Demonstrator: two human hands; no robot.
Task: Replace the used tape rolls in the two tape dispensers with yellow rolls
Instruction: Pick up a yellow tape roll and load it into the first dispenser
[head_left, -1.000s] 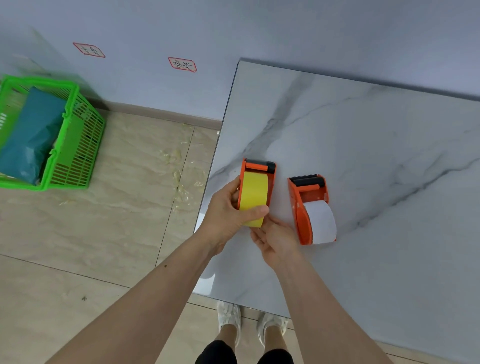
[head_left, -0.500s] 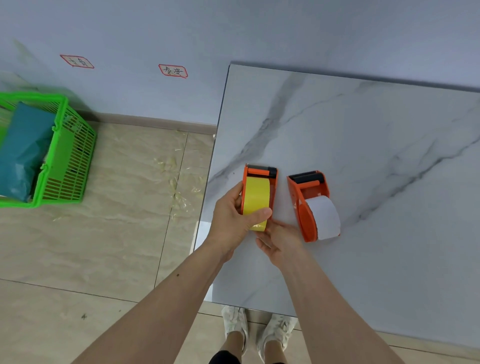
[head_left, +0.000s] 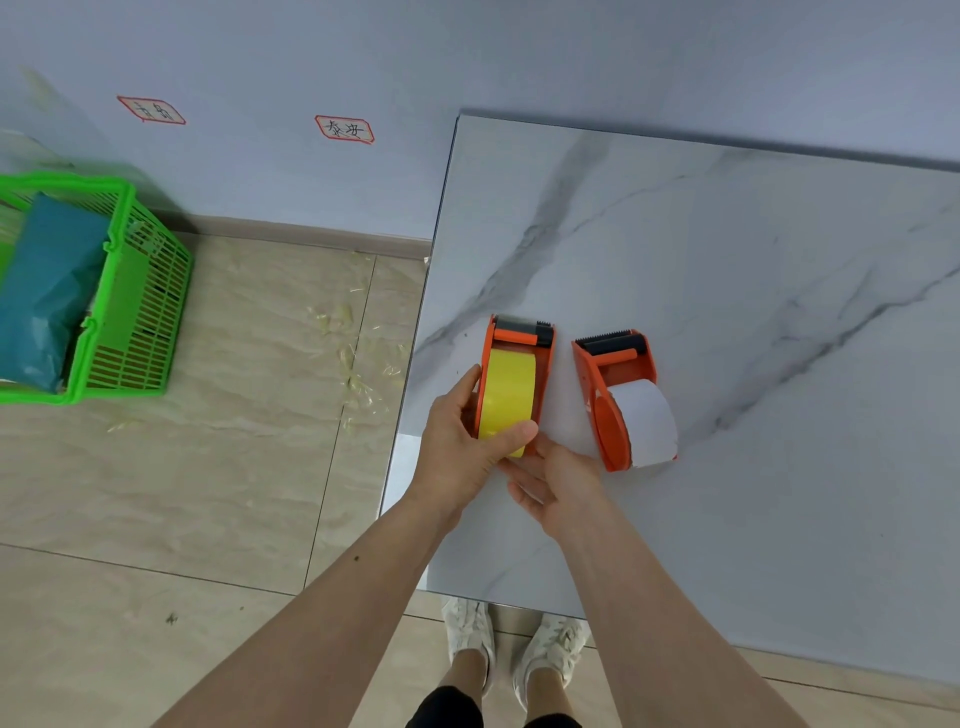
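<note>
On the bench (head_left: 727, 312), near its left edge, I'm seeing two orange tape dispensers standing side by side, slightly apart. My left hand (head_left: 457, 447) is gripping the left dispenser (head_left: 543, 374): fingers curling round its left side, thumb pressing across the near end of the yellow roll (head_left: 506, 397), which is sitting inside that dispenser. My right hand (head_left: 556, 486) is lying palm up just below the same dispenser, its fingers (head_left: 519, 470) reaching toward the roll's near end, partly hidden under the left thumb; I cannot tell whether they are pinching anything. The right dispenser (head_left: 618, 374) is standing untouched just beside it, tilted a little, carrying a white roll (head_left: 647, 421), toothed blade at its far end.

Off the bench, a green basket (head_left: 140, 312) is sitting on the tiled floor (head_left: 234, 467) by the wall, holding a teal bag (head_left: 47, 291). Pale scraps (head_left: 358, 374) are lying on the floor between basket and bench. Two red-edged labels (head_left: 344, 129) are sticking to the wall. White shoes (head_left: 470, 634) are showing below the bench edge.
</note>
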